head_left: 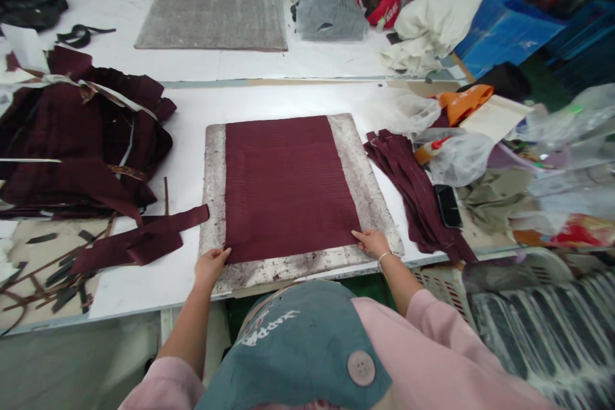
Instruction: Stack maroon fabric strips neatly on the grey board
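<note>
A maroon fabric panel (288, 186) lies flat on a worn, stained board (283, 267), whose bare margins show at the left, right and near sides. My left hand (210, 267) is closed, pinching the panel's near left corner. At the near right corner, my right hand (373, 243), with a bracelet at the wrist, pinches the fabric between thumb and fingers. The panel looks smooth, with faint crosswise lines. Fingertip undersides are hidden. Left of the board, a loose maroon strip (158, 234) reaches close to its edge.
A tied heap of maroon fabric (72, 141) stands at the left. Right of the board lie maroon strips (408, 186), a phone (448, 206) and plastic bags (464, 159). A grey board (216, 19) rests on the far table. Dark scraps (60, 275) are at the near left.
</note>
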### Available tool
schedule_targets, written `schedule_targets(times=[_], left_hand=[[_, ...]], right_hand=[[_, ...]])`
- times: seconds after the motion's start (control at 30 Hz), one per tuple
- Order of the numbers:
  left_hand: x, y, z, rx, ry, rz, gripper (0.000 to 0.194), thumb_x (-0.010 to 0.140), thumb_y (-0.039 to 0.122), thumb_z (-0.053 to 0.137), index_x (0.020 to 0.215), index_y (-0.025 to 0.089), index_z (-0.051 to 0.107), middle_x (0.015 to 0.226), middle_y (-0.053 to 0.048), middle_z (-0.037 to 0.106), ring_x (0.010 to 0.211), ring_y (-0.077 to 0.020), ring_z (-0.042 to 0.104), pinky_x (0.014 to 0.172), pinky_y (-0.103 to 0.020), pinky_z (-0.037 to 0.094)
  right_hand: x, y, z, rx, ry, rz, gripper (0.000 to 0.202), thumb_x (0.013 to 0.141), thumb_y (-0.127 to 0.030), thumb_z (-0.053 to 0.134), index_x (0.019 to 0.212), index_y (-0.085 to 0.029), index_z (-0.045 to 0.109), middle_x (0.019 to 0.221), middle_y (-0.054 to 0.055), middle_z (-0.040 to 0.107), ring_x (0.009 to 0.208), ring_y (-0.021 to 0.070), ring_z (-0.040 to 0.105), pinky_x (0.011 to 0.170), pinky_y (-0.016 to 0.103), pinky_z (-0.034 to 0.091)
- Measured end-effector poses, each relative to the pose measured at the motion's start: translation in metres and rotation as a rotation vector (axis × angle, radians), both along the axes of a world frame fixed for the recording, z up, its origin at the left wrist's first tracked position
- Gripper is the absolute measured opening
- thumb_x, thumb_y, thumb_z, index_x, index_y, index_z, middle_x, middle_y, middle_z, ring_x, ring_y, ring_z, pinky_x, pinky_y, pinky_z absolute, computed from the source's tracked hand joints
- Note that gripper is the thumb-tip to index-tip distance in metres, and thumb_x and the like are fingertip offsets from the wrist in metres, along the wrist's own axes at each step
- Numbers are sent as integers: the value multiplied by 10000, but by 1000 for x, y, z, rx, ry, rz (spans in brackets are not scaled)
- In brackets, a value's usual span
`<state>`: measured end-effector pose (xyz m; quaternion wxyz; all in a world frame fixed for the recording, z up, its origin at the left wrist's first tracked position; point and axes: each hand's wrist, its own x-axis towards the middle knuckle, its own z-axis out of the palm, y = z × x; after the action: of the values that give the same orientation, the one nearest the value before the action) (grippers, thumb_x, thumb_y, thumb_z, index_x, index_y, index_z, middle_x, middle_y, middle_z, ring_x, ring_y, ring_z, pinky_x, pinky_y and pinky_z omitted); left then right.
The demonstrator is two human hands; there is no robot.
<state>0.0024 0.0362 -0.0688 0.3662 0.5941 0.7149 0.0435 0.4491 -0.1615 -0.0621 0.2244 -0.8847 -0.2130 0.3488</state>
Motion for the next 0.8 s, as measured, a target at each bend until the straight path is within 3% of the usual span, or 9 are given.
schedule_targets(times=[0.27, 0.43, 0.67, 0.8], left_hand=[[1, -1, 3, 16, 22, -16, 361, 699, 552, 520, 621, 206, 586, 502, -1, 575, 561, -192, 577, 561, -282, 370], [1, 0, 7, -12, 22, -8, 366, 667, 566, 561, 693, 204, 614, 550, -9, 617, 595, -214, 604, 568, -293, 379], [1, 5, -1, -35, 70, -30, 333, 709, 539, 566, 687, 209, 603, 551, 9, 613, 629, -208, 611, 578, -285, 386], [7, 0, 7, -23, 73, -2, 324, 753, 498, 575, 708, 179, 614, 568, -9, 598, 642, -209, 602, 604, -304, 422]], right_hand=[[6, -2, -10, 8, 33, 12, 441, 694, -570, 624, 553, -157, 556, 519, 65, 622, 412, 116, 511, 402, 221, 371], [5, -1, -10, 15, 20, 16, 431, 673, -555, 654, 556, -149, 571, 498, 54, 609, 413, 115, 514, 391, 210, 355], [4, 3, -11, -4, -16, 18, 444, 691, -560, 636, 552, -142, 582, 418, 26, 546, 356, 99, 451, 354, 213, 294], [2, 3, -5, -22, -21, 38, 438, 699, -559, 626, 550, -149, 581, 470, 40, 590, 389, 106, 489, 389, 217, 336]])
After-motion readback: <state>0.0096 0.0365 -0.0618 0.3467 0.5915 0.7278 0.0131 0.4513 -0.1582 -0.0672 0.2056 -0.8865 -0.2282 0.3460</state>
